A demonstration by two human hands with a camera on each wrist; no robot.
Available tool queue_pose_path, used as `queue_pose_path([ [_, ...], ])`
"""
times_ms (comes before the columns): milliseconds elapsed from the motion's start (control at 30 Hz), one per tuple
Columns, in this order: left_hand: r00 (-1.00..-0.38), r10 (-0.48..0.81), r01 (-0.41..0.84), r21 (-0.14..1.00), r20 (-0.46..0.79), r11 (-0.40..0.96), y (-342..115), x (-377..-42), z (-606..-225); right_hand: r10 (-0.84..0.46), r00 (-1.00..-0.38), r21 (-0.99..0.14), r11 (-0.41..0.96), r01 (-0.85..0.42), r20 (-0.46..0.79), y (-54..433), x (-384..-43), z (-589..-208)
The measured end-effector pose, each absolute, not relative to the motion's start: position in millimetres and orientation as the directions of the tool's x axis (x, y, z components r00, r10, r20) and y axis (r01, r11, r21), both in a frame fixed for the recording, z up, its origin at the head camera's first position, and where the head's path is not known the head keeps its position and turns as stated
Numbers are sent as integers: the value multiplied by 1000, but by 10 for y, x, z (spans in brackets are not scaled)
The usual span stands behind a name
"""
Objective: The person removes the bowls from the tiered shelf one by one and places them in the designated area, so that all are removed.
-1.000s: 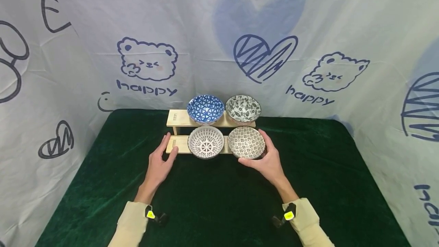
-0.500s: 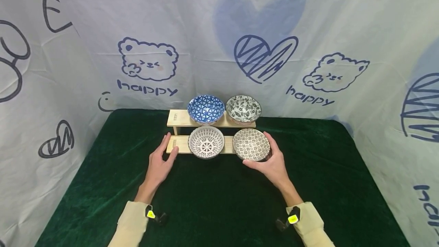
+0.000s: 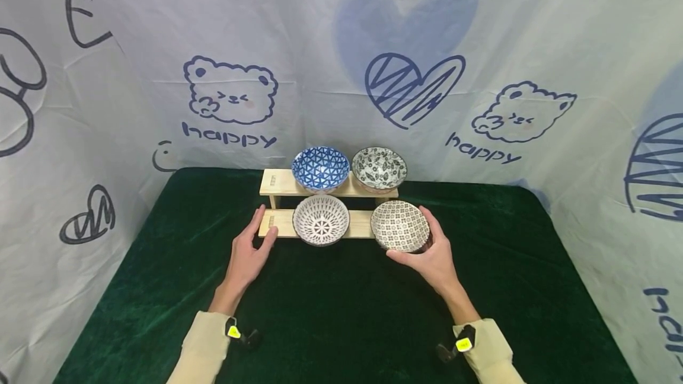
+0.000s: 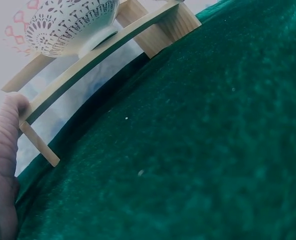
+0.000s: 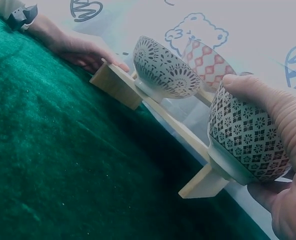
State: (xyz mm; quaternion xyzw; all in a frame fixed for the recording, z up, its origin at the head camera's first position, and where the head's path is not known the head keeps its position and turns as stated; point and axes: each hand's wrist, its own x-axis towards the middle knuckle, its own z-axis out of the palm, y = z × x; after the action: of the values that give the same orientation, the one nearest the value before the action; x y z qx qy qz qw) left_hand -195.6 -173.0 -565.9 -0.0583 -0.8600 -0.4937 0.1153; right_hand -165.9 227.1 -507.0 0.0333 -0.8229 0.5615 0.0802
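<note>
2 hands busy: L hand (image 3: 249,253) at the lower board (image 3: 284,222), R hand (image 3: 434,256) on the checked bowl (image 3: 400,226).
From L: my L hand touches the board's end, fingers fairly straight, thumb spread apart. Next, the blue bowl (image 3: 320,169) on the upper board (image 3: 274,181), w/ the black-and-white bowl (image 3: 321,220) in front on the lower board; then the leafy bowl (image 3: 379,169) on the upper board. Far R, my R hand's clamped on the checked bowl at the lower board's R end, thumb on its near side; can't tell if its foot bears fully. Step now, I'd guess: positioning that bowl. Next move prob. calls for a level foot, then easing off w/o jogging the board.
</note>
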Motion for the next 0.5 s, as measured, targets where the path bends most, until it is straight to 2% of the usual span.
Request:
queue_pose_path([
  [500,-972,5,198,817,233,542,-1826,-1953,-5584,55,-981,-915,372,-153,186,2382,-1653,-5063],
])
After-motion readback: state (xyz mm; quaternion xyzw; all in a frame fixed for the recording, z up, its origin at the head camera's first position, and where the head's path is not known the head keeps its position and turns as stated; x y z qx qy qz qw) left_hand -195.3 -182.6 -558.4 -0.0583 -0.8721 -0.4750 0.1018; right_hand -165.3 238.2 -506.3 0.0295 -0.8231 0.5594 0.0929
